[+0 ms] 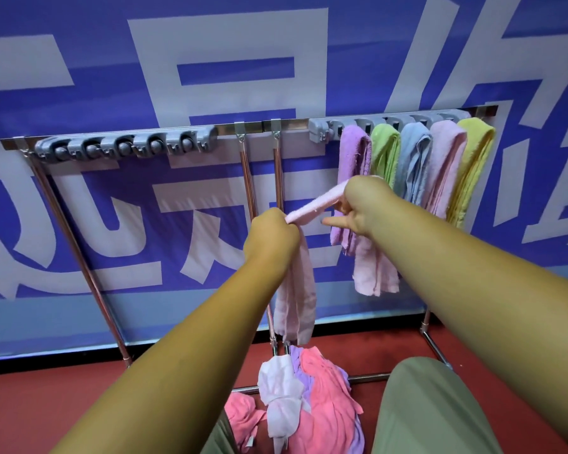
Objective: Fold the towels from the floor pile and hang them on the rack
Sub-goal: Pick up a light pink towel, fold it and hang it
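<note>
The left hand (271, 235) is clenched around a pale pink towel (297, 290), its fingers curled tight over a bunched part of the cloth, with one long end hanging straight down below the fist. The right hand (363, 208) grips the same towel further along: most of its fingers are closed on the fabric, while one finger sticks out towards the left, free of the cloth. Between the two hands the towel runs as a narrow folded band, rising from left to right, and its other end drops below the right hand in loose folds. The towel is held in the air in front of the rack (259, 126), between the rack's two grey clip strips. On the right clip strip (318, 127) five folded towels hang side by side: purple (353, 152), green (386, 149), blue (413, 155), pink (446, 155) and yellow (473, 158). The left clip strip (125, 147) carries nothing. On the red floor (46, 404), at the foot of the rack, lies the pile (318, 398) of crumpled pink, white and purple towels, just beside the person's knee in olive trousers (423, 411).
</note>
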A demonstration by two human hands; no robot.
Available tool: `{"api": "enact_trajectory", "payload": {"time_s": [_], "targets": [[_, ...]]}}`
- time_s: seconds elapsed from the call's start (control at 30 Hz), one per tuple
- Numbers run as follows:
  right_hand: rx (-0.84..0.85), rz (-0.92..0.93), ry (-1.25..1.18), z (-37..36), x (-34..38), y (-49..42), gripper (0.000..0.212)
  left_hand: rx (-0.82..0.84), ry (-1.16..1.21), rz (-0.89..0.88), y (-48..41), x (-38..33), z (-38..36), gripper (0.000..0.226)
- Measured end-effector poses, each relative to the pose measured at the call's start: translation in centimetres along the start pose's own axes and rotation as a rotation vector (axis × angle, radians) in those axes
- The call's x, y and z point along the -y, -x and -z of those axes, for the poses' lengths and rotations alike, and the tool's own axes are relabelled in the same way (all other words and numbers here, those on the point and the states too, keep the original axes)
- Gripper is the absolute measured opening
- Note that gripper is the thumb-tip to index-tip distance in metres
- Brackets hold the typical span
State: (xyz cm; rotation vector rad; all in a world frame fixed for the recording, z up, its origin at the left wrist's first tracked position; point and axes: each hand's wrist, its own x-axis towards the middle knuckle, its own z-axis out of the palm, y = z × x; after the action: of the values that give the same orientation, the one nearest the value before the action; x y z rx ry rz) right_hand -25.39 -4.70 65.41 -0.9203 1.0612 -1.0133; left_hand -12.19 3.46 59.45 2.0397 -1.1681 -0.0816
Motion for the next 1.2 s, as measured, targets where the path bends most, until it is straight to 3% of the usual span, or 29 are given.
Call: {"api": "enact_trajectory", "payload": {"time_s": [0.07,0.17,0.27,0.43,0.5,0.57,0.63,0.7,0.83,1.0,1.2], "targets": [[0.029,-0.051,0.138,0.5,-1.2,-0.1,0.037,-0.037,-0.043,-0.028,-0.2,-0.4,0.8,0.014],[0.048,-0.05,0.336,0.8,-2.9,0.0,0.022,-0.093,-0.061,-0.095,-1.2,-0.9,1.6,0.013],[0.041,-0.043,0.615,0.8,-4.4,-0.3,0.046,-0.129,-0.081,-0.162,-2.0,-1.8,2.0,0.016],[-0.115,-0.089,0.881,-0.1,-4.9,-1.8,0.059,-0.162,-0.151,-0.264,-4.0,-2.7,2.8,0.016],[-0.233,0.033,1.005,0.0,-5.0,-2.9,0.062,-0.169,-0.166,-0.292,-4.7,-2.9,3.0,0.017],[-0.232,0.3,1.172,0.0,-5.0,-3.7,0.049,-0.166,-0.16,-0.298,-5.6,-2.9,3.2,0.017],[-0.148,0.521,1.204,0.1,-4.8,-4.5,0.028,-0.163,-0.162,-0.298,-6.5,-2.7,3.3,0.016],[-0.103,0.626,1.178,-0.2,-4.3,-5.4,0.021,-0.176,-0.167,-0.299,-7.5,-2.4,3.5,0.016],[-0.069,0.617,1.111,-1.1,-2.2,-6.5,0.023,-0.202,-0.185,-0.31,-9.9,-2.3,4.0,0.014],[-0.087,0.713,1.172,-1.8,0.9,-8.3,0.022,-0.217,-0.225,-0.303,-12.6,-2.9,4.5,0.009],[-0.149,0.7,1.242,-3.0,4.5,-10.6,0.028,-0.2,-0.194,-0.28,-16.4,-4.3,3.8,0.006]]}}
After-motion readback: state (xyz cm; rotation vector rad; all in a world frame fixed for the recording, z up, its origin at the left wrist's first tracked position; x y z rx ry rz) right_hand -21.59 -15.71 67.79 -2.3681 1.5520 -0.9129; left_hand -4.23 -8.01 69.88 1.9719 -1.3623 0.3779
